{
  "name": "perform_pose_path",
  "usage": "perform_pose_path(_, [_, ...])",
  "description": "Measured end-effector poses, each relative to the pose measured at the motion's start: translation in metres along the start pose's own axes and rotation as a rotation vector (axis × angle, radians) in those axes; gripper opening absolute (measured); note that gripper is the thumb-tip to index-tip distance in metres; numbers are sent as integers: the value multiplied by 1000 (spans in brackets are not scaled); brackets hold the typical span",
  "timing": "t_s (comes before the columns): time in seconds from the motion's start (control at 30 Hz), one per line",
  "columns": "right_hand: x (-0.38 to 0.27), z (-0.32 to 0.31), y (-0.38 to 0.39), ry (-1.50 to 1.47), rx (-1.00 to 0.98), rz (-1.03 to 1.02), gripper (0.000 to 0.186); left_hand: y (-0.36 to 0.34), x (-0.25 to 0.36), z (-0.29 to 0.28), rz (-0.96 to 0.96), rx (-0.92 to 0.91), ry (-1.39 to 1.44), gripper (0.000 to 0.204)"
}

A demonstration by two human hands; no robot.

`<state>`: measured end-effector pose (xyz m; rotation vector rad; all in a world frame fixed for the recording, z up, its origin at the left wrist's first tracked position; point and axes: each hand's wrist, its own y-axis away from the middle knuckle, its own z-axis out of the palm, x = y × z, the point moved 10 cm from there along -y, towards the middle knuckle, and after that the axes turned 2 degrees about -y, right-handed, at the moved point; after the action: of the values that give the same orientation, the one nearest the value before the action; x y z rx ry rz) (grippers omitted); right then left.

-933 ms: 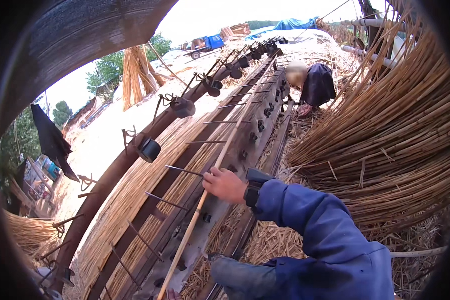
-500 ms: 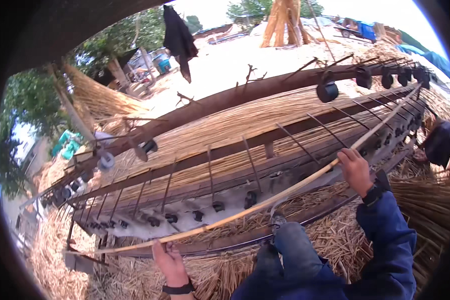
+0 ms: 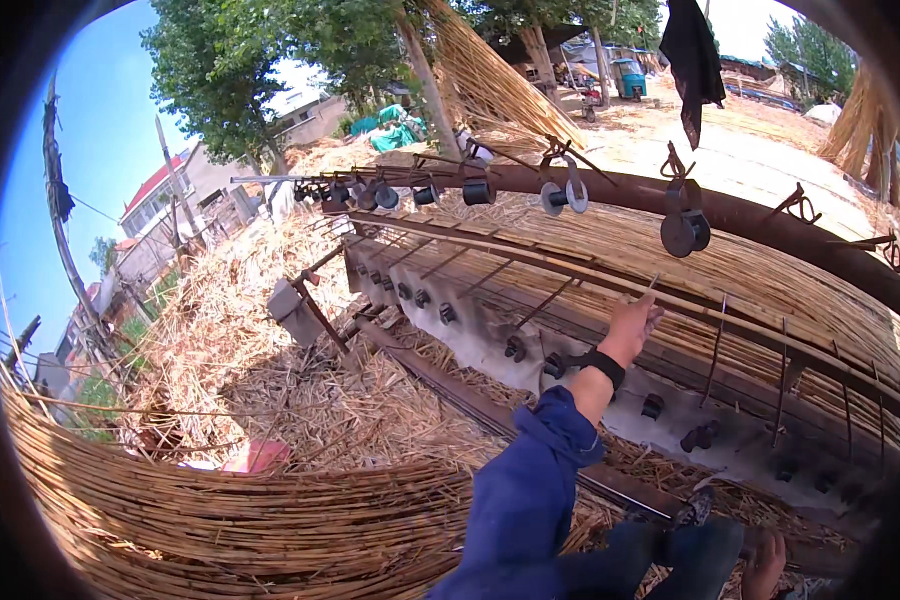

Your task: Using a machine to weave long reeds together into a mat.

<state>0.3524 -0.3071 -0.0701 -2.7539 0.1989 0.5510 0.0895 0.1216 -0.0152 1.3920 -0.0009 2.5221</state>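
Note:
My left hand [image 3: 634, 328], with a black band at the wrist and a blue sleeve, reaches over the near side of a long weaving frame. Its fingers look apart beside an upright metal rod, with no stalk plainly held. Past them runs a brown metal rail [image 3: 570, 268] with a pale strip along its top. Thin metal rods [image 3: 717, 350] slant from the rail toward me. My right hand [image 3: 765, 563] is low at the right, beside my leg; its fingers cannot be made out. Beyond the rail lies a mat of reed stalks [image 3: 770, 285].
Black spools [image 3: 682, 232] hang from a thick rusty pipe [image 3: 830, 245] above the mat. Dark round fittings [image 3: 652, 406] line the frame's pale near side. A stack of long reeds [image 3: 250, 530] lies at lower left, with loose straw [image 3: 270, 350] behind it. A dark cloth [image 3: 692, 70] hangs overhead.
The view has swung left. The long pale stalk that both hands held is no longer seen between them. My left hand has moved up to the rail; my right hand is now low down.

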Motion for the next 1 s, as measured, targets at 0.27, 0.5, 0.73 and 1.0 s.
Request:
perform_pose_path(0.27, [-69,47,-9,-26,-27,-132,42,185,-132,-40,-75,-385,-559,26])
perform_pose_path(0.5, [-70,60,2,-15,-70,-122,44,317,-234,-93,-212,-292,-573,25])
perform_pose_path(0.73, [-35,79,0,-56,-30,-120,46,351,-250,-57,-125,-422,-636,23])
perform_pose_path(1.0, [11,164,1,-86,-130,-111,46,351,-242,-53,-74,-367,-754,23])
